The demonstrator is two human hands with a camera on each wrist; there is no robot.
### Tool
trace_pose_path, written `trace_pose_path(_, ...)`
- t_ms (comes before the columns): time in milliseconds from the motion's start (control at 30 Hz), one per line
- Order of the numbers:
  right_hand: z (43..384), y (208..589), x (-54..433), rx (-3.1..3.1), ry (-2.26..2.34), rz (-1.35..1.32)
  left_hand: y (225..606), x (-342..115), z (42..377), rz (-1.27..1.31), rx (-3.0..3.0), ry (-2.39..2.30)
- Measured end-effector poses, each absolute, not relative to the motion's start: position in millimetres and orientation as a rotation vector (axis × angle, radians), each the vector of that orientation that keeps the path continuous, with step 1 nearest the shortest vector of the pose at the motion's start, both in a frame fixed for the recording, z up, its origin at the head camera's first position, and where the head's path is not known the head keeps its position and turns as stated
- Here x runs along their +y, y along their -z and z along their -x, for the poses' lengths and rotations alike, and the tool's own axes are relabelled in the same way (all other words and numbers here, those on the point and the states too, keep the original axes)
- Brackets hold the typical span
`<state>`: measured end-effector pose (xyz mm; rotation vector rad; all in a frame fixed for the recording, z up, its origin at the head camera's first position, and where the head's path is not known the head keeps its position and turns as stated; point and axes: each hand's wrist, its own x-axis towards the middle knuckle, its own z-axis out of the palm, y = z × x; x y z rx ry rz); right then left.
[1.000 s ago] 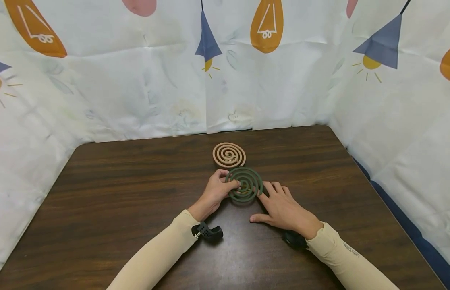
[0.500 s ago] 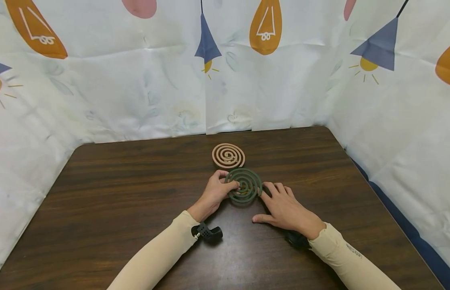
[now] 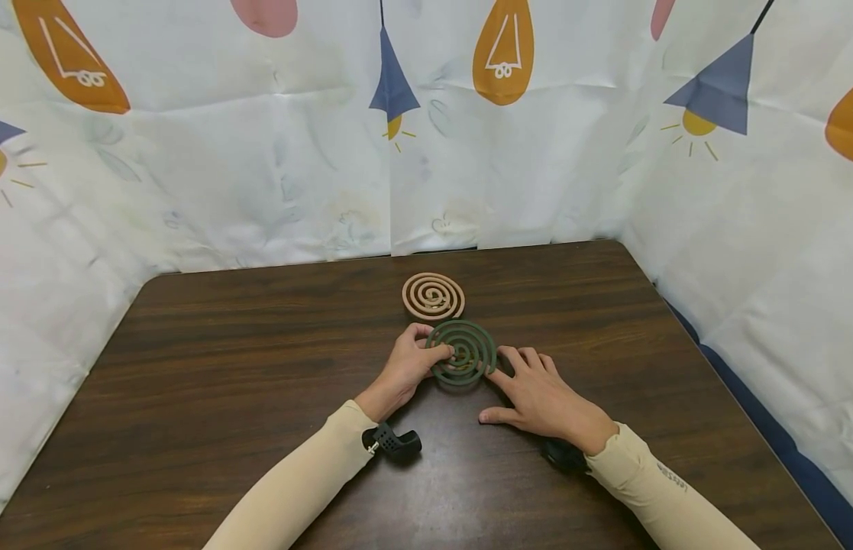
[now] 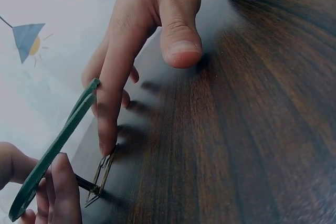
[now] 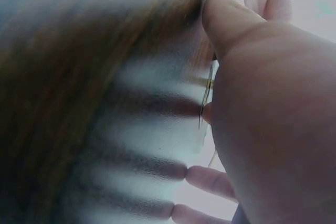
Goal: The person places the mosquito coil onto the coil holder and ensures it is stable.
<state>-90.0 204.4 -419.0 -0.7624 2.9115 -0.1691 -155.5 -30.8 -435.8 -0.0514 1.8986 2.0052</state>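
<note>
My left hand [image 3: 404,365] pinches a green mosquito coil [image 3: 470,348] near its centre, thumb on top and fingers beneath. In the left wrist view the coil is tilted, raised off the table. Under it a thin metal coil stand [image 4: 105,174] lies on the table, its upright reaching toward the left fingers; whether it is joined to the coil is hidden. The index fingertip of my right hand [image 3: 536,393] presses on the stand's flat end, with the fingers spread and the thumb apart. A tan mosquito coil [image 3: 433,296] sits just behind the green one.
Everything rests on a dark wood-grain table [image 3: 227,367] with rounded far corners. A white printed curtain [image 3: 295,176] hangs along its back and sides. Black straps with camera mounts [image 3: 393,441] are on the wrists, close above the tabletop.
My right hand has shifted slightly to the right, with its index finger still at the coil's edge. The left hand and both coils look nearly unmoved.
</note>
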Motion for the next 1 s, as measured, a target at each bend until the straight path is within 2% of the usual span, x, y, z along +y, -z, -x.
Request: trace_pose_path(1000,92.5,422.3,211.4,2.934,0.157,0.786,432.4,-27.0,156.9,0.063,1.887,-2.018)
